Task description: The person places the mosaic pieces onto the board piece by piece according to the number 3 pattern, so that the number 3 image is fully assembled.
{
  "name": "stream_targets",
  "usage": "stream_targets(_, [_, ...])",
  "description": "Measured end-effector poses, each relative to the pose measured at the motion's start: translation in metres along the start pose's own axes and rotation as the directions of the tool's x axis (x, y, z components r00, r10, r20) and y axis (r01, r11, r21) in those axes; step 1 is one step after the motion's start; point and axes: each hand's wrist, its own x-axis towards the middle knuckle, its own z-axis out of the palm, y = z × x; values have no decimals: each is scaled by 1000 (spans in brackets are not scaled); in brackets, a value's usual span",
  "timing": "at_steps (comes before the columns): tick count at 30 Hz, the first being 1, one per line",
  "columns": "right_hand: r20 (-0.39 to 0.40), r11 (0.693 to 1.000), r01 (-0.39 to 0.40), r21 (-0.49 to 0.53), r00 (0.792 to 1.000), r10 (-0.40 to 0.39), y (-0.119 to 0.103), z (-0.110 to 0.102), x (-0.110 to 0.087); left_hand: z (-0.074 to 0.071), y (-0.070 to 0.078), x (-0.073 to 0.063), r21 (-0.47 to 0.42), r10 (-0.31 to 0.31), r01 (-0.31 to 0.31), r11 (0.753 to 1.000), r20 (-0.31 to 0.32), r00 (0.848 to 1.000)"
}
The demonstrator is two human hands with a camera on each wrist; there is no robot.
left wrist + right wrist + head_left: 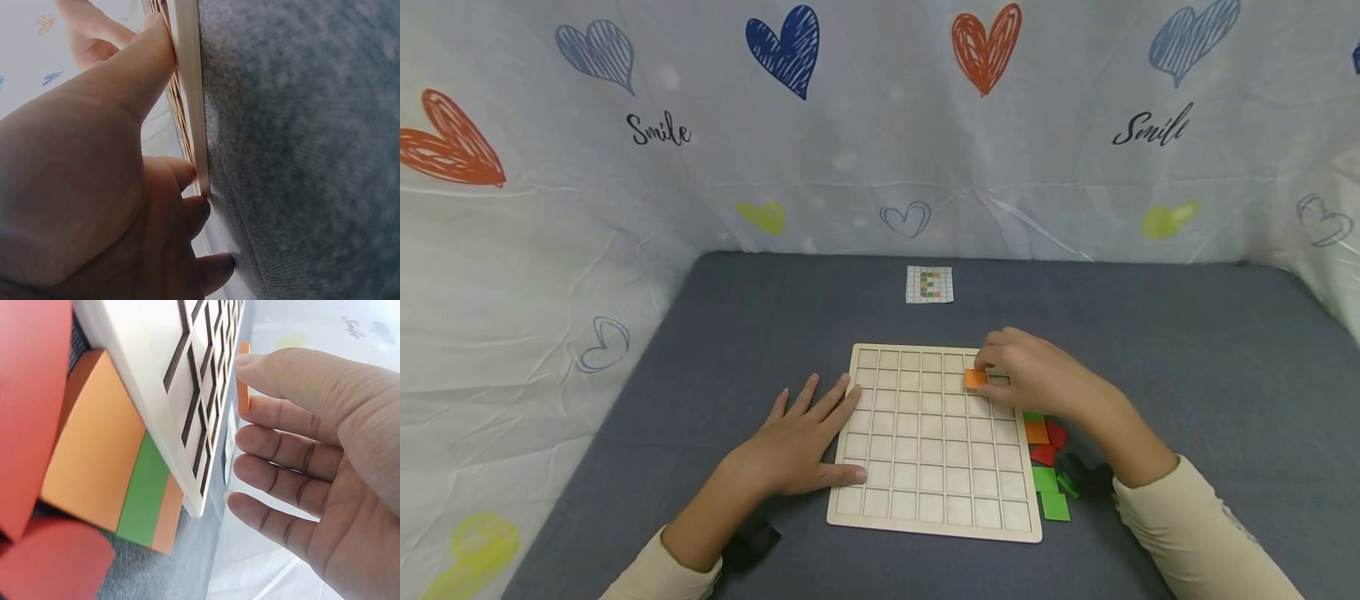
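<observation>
The left hand (81,187) lies flat with its thumb (140,69) pressed against the pale edge of the wooden board (189,94), which rests on the grey cloth (300,150).

You wear cream long sleeves (1195,525) and a black wrist strap (1090,477) on each arm; your hands are bare.

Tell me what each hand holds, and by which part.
The right hand pinches an orange tile by its edge, over the grid board. The left hand holds nothing; it rests flat on the board's left edge.
</observation>
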Motion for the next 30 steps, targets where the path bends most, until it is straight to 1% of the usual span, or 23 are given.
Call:
stream_targets(9, [59,1000,-23,0,998,23,-5,3,10,0,0,0,-7,-6,6,1000,6,1000])
stream_targets(20, [70,1000,1,-15,998,0,-5,8,16,0,-1,0,-11,2,-2,1000,0,1000])
stream_targets(30, [73,1000,2,6,997,-2,-8,9,20,0,0,-1,-17,7,-7,1000,1,1000])
